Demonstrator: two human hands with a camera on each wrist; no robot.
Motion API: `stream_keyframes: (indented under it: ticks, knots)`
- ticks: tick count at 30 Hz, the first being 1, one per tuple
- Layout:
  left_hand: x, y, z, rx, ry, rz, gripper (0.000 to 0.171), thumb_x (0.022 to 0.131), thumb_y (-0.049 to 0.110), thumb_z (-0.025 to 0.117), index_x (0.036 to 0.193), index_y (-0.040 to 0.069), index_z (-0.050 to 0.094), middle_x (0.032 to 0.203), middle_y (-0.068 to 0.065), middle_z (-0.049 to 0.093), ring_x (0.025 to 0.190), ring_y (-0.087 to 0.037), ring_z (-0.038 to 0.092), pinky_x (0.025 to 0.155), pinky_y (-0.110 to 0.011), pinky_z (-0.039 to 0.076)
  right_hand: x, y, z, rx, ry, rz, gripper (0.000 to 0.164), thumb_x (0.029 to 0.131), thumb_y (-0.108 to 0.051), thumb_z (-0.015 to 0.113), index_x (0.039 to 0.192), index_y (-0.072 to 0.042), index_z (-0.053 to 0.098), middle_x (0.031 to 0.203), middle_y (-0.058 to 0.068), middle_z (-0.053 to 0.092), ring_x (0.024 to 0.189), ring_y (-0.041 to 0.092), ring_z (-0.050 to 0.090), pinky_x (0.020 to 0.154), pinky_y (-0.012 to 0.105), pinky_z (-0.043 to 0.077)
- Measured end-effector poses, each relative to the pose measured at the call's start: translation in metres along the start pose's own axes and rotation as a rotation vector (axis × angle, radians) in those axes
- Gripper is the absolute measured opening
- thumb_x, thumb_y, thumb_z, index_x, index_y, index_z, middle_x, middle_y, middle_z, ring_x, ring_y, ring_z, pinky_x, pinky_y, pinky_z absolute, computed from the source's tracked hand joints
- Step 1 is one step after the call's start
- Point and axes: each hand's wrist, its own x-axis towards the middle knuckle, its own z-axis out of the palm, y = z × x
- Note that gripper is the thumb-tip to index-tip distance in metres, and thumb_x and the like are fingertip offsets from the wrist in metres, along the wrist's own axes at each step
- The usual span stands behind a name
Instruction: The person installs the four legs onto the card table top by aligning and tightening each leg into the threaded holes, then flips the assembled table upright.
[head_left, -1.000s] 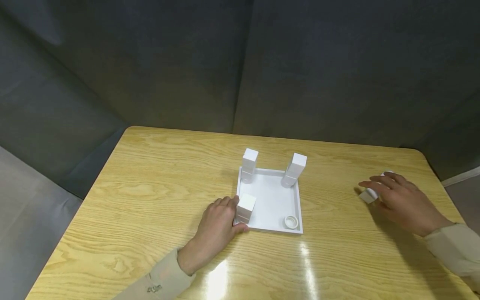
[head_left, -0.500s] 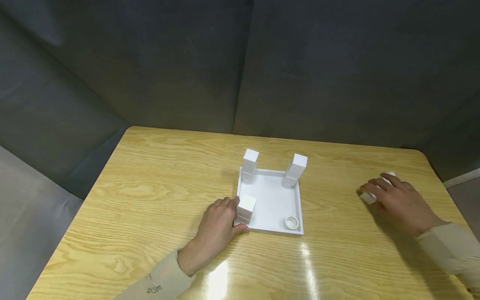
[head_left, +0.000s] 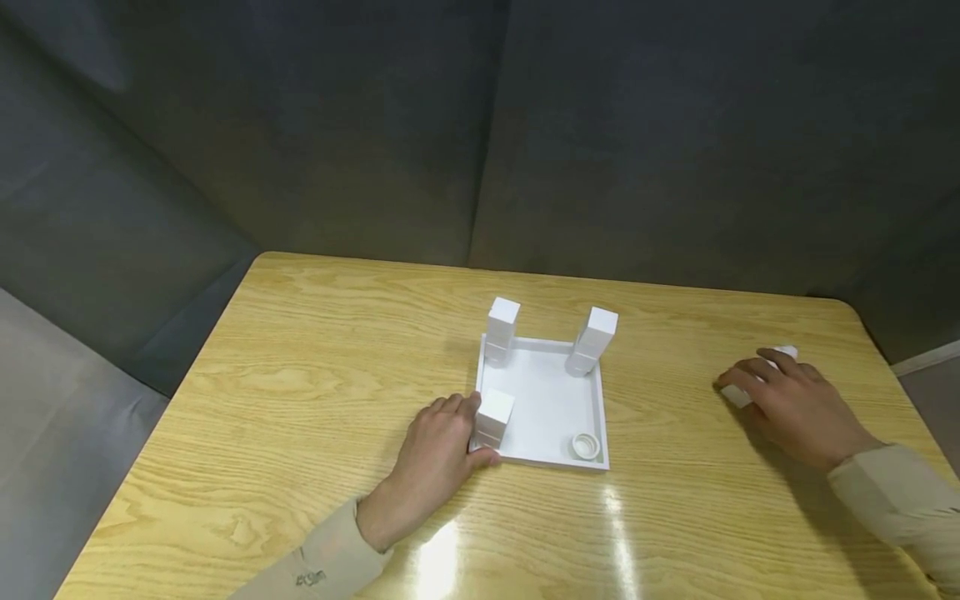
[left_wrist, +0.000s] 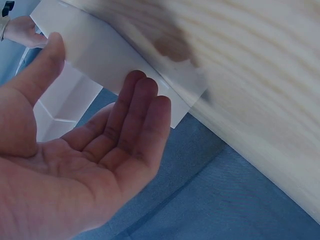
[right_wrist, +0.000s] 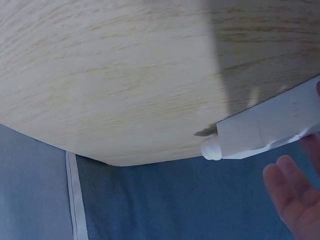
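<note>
A shallow white square tray (head_left: 543, 392) lies on the table. My left hand (head_left: 435, 446) holds its near-left corner, thumb at the front wall and fingers along the left wall. White square posts stand upright in three corners: far left (head_left: 503, 325), far right (head_left: 597, 329) and near left (head_left: 493, 417). In the near-right corner is a round white socket (head_left: 586, 446). Off to the right, my right hand (head_left: 798, 412) grips another white square post (right_wrist: 267, 122) lying on its side. A rounded peg (right_wrist: 211, 147) sticks out of that post's end in the right wrist view.
The wood-grain table (head_left: 300, 350) has rounded far corners. Dark cloth (head_left: 637, 150) hangs behind its far edge. The loose post lies near the right table edge, well apart from the tray.
My right hand has come down a little to the left, and its fingers have curled closer over the loose post. My left hand and the tray stay in place.
</note>
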Motion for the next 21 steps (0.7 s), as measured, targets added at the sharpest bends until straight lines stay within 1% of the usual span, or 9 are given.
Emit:
stream_keyframes:
  ticks: [8,12,14,15,17,21]
  knots:
    - [0.001,0.000,0.000,0.001,0.002,0.011,0.080,0.074,0.027,0.098,0.129,-0.021,0.065,0.112,-0.030,0.074,0.104,-0.040,0.076,0.099,-0.055,0.061,0.000,0.000,-0.006,0.002,0.052,-0.046,0.072,0.058,0.006,0.100,0.121,-0.015,0.073,0.112,0.015,0.073,0.109,0.048,0.062,0.076,0.071,0.054]
    - [0.000,0.000,0.000,0.004,0.005,0.017,0.080,0.074,0.027,0.098,0.129,-0.021,0.065,0.112,-0.031,0.074,0.104,-0.041,0.076,0.099,-0.055,0.061,0.000,-0.001,-0.007,-0.009,0.076,-0.062,0.075,0.058,0.010,0.097,0.125,-0.009,0.070,0.111,0.019,0.071,0.106,0.049,0.063,0.074,0.069,0.054]
    - [0.000,0.000,0.000,0.004,0.004,0.019,0.080,0.074,0.027,0.098,0.129,-0.021,0.065,0.112,-0.031,0.074,0.104,-0.041,0.076,0.099,-0.055,0.061,0.000,-0.001,-0.008,-0.019,0.096,-0.067,0.073,0.060,0.013,0.094,0.126,-0.004,0.068,0.111,0.022,0.070,0.104,0.049,0.063,0.074,0.068,0.054]
    - [0.000,0.000,0.000,0.002,0.004,0.019,0.080,0.074,0.027,0.097,0.129,-0.021,0.065,0.112,-0.031,0.074,0.103,-0.041,0.076,0.099,-0.055,0.061,0.000,-0.002,-0.009,-0.024,0.106,-0.070,0.070,0.063,0.015,0.091,0.127,-0.003,0.067,0.111,0.024,0.069,0.103,0.049,0.063,0.073,0.068,0.054]
    - [0.000,0.000,0.000,0.002,0.002,0.015,0.080,0.074,0.027,0.097,0.129,-0.021,0.065,0.112,-0.031,0.074,0.103,-0.041,0.076,0.099,-0.055,0.061,0.001,-0.003,-0.010,-0.035,0.124,-0.069,0.069,0.064,0.016,0.089,0.127,0.000,0.066,0.110,0.026,0.069,0.101,0.049,0.064,0.072,0.068,0.054]
    - [0.000,0.000,0.000,0.002,-0.003,0.006,0.080,0.075,0.027,0.097,0.129,-0.021,0.065,0.111,-0.030,0.074,0.103,-0.040,0.076,0.099,-0.054,0.061,0.003,-0.007,-0.016,-0.057,0.134,-0.024,0.072,0.060,0.015,0.094,0.125,0.003,0.065,0.108,0.028,0.069,0.099,0.049,0.063,0.073,0.067,0.055]
